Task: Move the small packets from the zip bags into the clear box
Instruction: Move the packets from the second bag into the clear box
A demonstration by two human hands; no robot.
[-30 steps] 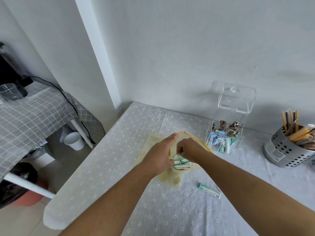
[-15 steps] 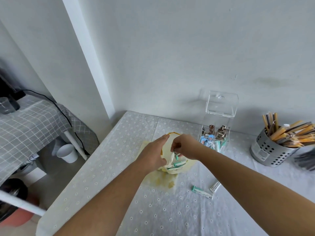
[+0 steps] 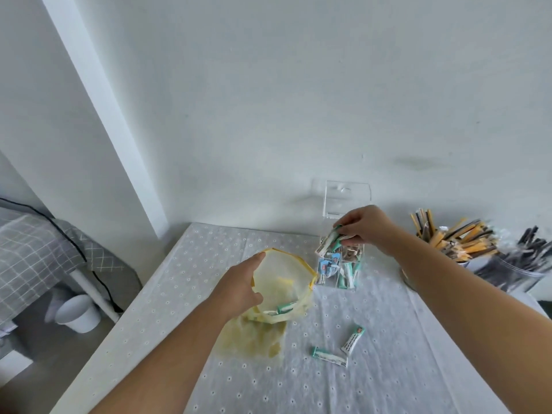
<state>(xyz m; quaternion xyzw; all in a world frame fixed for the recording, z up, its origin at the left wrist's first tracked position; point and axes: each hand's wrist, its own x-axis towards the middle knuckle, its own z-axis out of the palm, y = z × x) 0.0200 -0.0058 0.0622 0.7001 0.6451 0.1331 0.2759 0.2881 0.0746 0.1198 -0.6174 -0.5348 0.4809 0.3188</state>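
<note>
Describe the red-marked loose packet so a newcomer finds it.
On the dotted tablecloth, right of the yellow zip bag, two packets lie loose. It is the upper-right one, its green end red-marked and pointing away; its neighbour points its green end left.

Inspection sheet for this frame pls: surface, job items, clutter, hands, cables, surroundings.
Surface: table under white eyelet cloth.
Job's things: yellow bag open, leftover packets inside, yellowish sheet beneath; box lid up, partly filled; two loose packets on the cloth.
Clutter: sticks, blurred dark bundle, right.
Hands: left hand holds bag rim; right hand pinches packets at box top.
Cables: black cable across side table, left.
Surroundings: white wall; white cup on floor.
</note>
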